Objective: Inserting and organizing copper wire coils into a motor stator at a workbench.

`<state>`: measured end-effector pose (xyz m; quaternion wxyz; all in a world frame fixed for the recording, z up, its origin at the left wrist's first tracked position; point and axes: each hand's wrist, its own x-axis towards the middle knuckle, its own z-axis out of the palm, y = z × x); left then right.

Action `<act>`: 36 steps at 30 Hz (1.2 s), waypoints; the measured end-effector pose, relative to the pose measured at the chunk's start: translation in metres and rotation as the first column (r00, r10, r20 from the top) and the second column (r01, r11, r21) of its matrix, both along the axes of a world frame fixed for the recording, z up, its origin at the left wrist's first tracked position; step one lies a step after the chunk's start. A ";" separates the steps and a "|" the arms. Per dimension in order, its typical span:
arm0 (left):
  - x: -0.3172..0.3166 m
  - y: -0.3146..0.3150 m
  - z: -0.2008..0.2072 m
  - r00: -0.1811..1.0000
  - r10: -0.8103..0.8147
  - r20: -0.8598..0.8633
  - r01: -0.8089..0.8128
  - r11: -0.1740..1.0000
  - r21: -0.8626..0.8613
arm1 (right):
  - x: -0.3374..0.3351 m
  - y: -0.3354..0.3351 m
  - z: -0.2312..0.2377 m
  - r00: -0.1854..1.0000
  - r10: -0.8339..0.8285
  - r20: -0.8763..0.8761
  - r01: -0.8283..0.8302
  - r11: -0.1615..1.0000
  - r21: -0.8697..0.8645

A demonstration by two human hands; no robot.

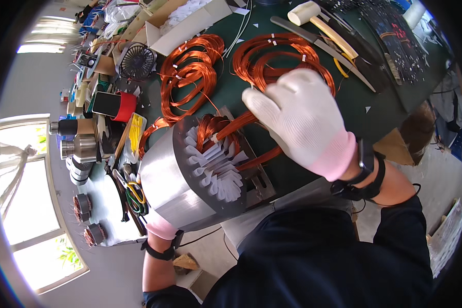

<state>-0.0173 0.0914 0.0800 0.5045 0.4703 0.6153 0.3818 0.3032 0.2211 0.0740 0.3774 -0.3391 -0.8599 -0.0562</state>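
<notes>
A large metal stator core (165, 177) lies on its side in front of me. White paper slot liners (222, 179) fan out from its bore, and copper windings (210, 128) sit in the upper part. My right hand (305, 120), in a white glove with a pink cuff, is closed around a copper wire coil (244, 122) that runs into the bore. Low on the core's left side is my left hand (160, 226), gloved too; the core hides its fingers. Beyond the core lie loose copper coils (203, 72) with small white tags, and another group of coils (241, 54).
A white-headed mallet (304, 13), a long flat blade (339, 55) and dark sleeving (395, 41) lie at the far right. A small black fan (137, 60), an open white box (190, 23), steel flasks (82, 148) and scissors (136, 192) line the left side.
</notes>
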 end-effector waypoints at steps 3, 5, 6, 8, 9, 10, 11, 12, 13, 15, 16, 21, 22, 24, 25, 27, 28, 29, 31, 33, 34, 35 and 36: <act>0.003 -0.019 -0.006 0.980 -0.061 -0.189 0.075 0.995 0.070 | -0.001 -0.013 -0.013 0.996 0.073 0.046 -0.070 0.995 -0.070; 0.012 -0.021 -0.012 0.944 -0.075 -0.320 0.114 0.988 0.105 | -0.016 -0.016 -0.009 0.988 0.067 0.136 -0.066 0.998 -0.014; 0.043 0.051 -0.025 0.921 -0.038 -0.387 0.096 0.987 0.132 | -0.036 -0.016 -0.003 0.989 0.081 0.121 -0.081 0.997 -0.007; 0.036 -0.001 -0.022 0.864 -0.074 -0.498 0.177 0.971 0.162 | -0.035 -0.007 -0.008 0.981 0.039 0.190 -0.022 0.996 -0.089; 0.019 -0.026 -0.018 0.831 -0.067 -0.552 0.199 0.963 0.183 | -0.036 -0.005 -0.008 0.980 0.049 0.194 -0.026 0.993 -0.118; 0.017 -0.037 -0.020 0.793 -0.041 -0.608 0.203 0.958 0.201 | -0.037 -0.005 -0.004 0.985 0.053 0.166 -0.044 0.998 -0.055; 0.013 -0.041 -0.022 0.752 -0.014 -0.659 0.207 0.954 0.216 | -0.035 -0.005 -0.003 0.989 0.059 0.136 -0.060 0.998 0.007; 0.008 -0.053 -0.022 0.704 0.013 -0.710 0.213 0.950 0.229 | -0.029 -0.011 -0.005 0.994 0.106 0.016 -0.107 0.993 0.056; 0.005 -0.055 -0.025 0.660 0.034 -0.751 0.229 0.942 0.244 | -0.016 -0.022 -0.007 0.976 0.168 -0.138 -0.152 0.981 0.119; 0.021 -0.050 -0.024 0.766 0.214 -0.606 0.097 0.894 0.438 | 0.011 -0.049 -0.015 0.981 0.150 -0.124 -0.169 0.972 -0.163; 0.024 -0.041 -0.022 0.785 0.267 -0.559 -0.018 0.912 0.411 | 0.009 -0.057 -0.016 0.970 0.045 -0.240 -0.159 0.864 -0.479; 0.004 -0.032 -0.057 0.850 0.308 -0.428 -0.172 0.929 0.328 | -0.013 -0.051 -0.031 0.897 0.063 -0.437 -0.399 0.541 -0.740; 0.008 -0.027 -0.055 0.877 0.465 0.120 -0.479 0.867 0.135 | -0.017 -0.048 -0.028 0.906 0.079 -0.416 -0.385 0.563 -0.731; 0.005 -0.024 -0.053 0.912 0.354 -0.208 -0.295 0.917 0.269 | -0.014 -0.044 -0.025 0.921 0.096 -0.378 -0.352 0.622 -0.699; 0.003 -0.023 -0.052 0.812 0.251 -0.527 -0.077 0.941 0.331 | -0.013 -0.043 -0.024 0.933 0.115 -0.342 -0.326 0.673 -0.664; 0.006 -0.020 -0.043 0.823 0.250 -0.511 -0.070 0.936 0.346 | -0.017 -0.042 -0.026 0.936 0.097 -0.338 -0.299 0.724 -0.621; 0.008 -0.018 -0.037 0.830 0.252 -0.497 -0.066 0.930 0.361 | -0.020 -0.041 -0.026 0.938 0.082 -0.338 -0.275 0.770 -0.576; 0.007 -0.016 -0.032 0.834 0.244 -0.495 -0.059 0.931 0.359 | -0.024 -0.043 -0.025 0.948 0.071 -0.312 -0.241 0.801 -0.549; 0.000 -0.016 -0.022 0.748 0.172 -0.641 0.111 0.920 0.376 | -0.029 -0.045 -0.025 0.942 0.076 -0.326 -0.255 0.795 -0.550; 0.000 -0.016 -0.023 0.787 0.196 -0.585 0.049 0.926 0.376 | -0.018 -0.041 -0.020 0.945 0.116 -0.307 -0.280 0.773 -0.569; -0.004 -0.017 -0.025 0.788 0.189 -0.587 0.047 0.931 0.363 | -0.013 -0.038 -0.017 0.944 0.161 -0.287 -0.306 0.750 -0.586; -0.007 -0.018 -0.029 0.788 0.183 -0.588 0.045 0.935 0.351 | -0.013 -0.036 -0.017 0.944 0.161 -0.289 -0.308 0.747 -0.589; -0.007 -0.019 -0.034 0.788 0.180 -0.589 0.046 0.937 0.348 | -0.012 -0.034 -0.017 0.946 0.170 -0.277 -0.306 0.754 -0.582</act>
